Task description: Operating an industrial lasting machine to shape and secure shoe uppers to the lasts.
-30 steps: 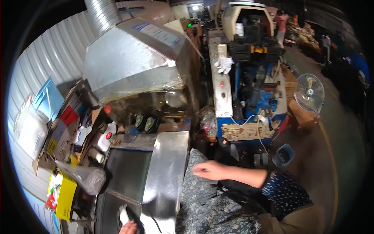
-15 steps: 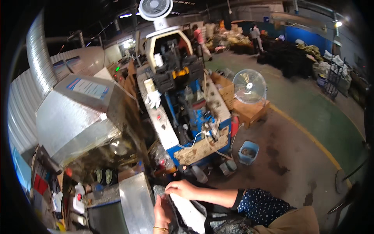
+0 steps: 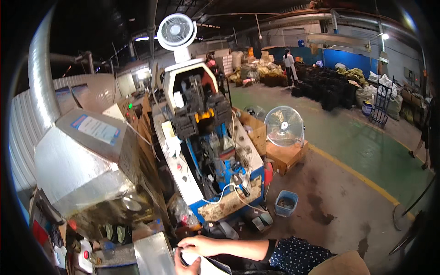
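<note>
At the lower edge, my right hand point(image 3: 196, 244) reaches in from the right, its fingers bent over the dark end of a long white shoe-shaped piece point(image 3: 207, 266). Close by on the left, my left hand point(image 3: 185, 266) grips the same piece from the side, its thumb against the dark end. The picture's lower edge cuts off the rest of the piece. Just left of my hands is a shiny metal box-like surface point(image 3: 153, 254).
Ahead stands a blue and white machine point(image 3: 197, 201) with a white fan point(image 3: 177, 32) above. A metal hood point(image 3: 87, 160) is at left. A blue tub point(image 3: 286, 203) sits on the floor, near a floor fan point(image 3: 284, 126) on a carton point(image 3: 286, 156). A person point(image 3: 289, 66) stands far back.
The view has tilted up, so my hands and the piece sit lower. My left hand now wraps nearer the piece's dark end. A person in red has moved behind the machine.
</note>
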